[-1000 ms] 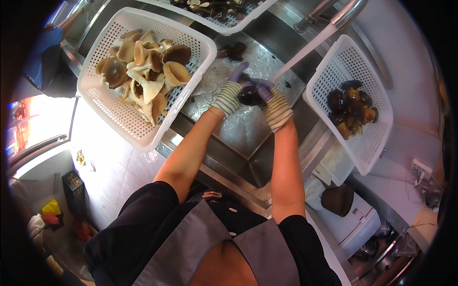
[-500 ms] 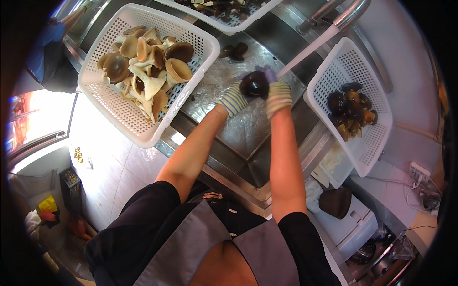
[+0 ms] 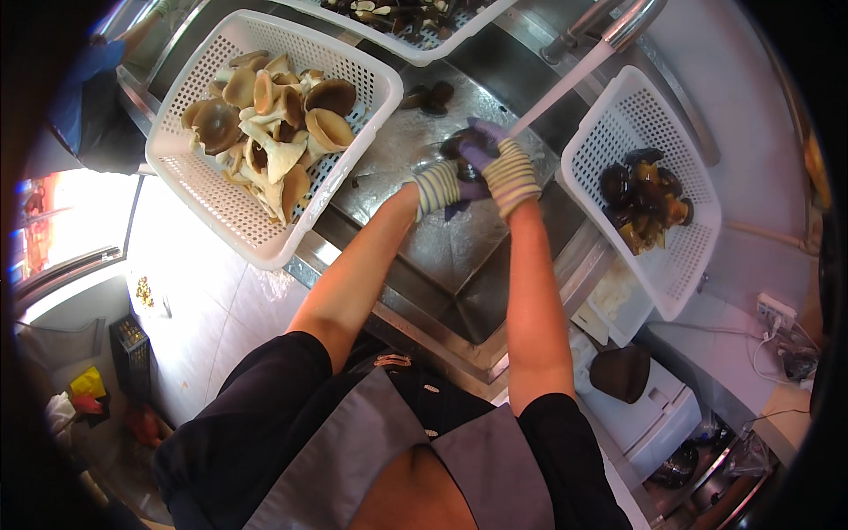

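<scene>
Both my hands wear striped knit gloves with purple fingers. My left hand point(image 3: 439, 186) and my right hand point(image 3: 505, 170) close together around one dark brown mushroom point(image 3: 461, 142), held over the steel sink point(image 3: 442, 256) under a thin stream of water point(image 3: 565, 84) from the tap point(image 3: 618, 19). To my left a white perforated basket point(image 3: 225, 212) holds several pale and brown mushrooms point(image 3: 269, 124). To my right a second white basket point(image 3: 658, 274) holds several dark wet mushrooms point(image 3: 645, 199).
Two loose dark mushrooms point(image 3: 428, 95) lie on the steel surface beyond my hands. A third white basket point(image 3: 415, 44) stands at the far edge. A person in blue point(image 3: 84, 97) is at the upper left. A dark ladle-shaped thing point(image 3: 623, 371) and a white box lie at lower right.
My hands with the mushroom have stayed under the running water, shifting slightly and turning the mushroom; the right hand now wraps over it from the right.
</scene>
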Demonstrator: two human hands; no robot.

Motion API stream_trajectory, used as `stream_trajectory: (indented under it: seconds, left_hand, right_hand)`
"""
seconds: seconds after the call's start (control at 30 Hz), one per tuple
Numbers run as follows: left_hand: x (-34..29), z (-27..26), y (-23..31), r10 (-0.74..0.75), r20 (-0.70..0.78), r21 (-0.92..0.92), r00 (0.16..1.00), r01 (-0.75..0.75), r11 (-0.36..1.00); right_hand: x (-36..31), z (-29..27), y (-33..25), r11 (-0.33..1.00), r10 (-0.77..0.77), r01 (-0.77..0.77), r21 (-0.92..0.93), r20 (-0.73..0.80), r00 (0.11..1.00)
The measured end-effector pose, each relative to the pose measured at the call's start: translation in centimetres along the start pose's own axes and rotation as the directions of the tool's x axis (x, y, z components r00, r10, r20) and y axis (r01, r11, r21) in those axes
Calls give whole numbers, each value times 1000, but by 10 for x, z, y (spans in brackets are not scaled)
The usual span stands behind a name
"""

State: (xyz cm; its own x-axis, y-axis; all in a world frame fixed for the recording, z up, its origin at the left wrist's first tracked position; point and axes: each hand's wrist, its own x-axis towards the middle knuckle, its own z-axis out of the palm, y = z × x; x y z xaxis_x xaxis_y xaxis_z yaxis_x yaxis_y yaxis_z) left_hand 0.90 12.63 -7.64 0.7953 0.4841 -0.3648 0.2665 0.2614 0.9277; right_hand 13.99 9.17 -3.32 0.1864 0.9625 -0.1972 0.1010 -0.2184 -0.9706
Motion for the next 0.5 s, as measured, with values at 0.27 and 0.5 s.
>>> stream_trajectory:
  seconds: [0.27,0.5]
  left_hand:
    - [4,-7,-15,-98,144,83,985,87,993]
    - [-13,21,13,104,-172,460,980,-14,888]
  right_hand:
    - [-2,-8,29,830,-57,150,-537,186,981]
    - [19,-23,75,845,366,-270,463,-131,921]
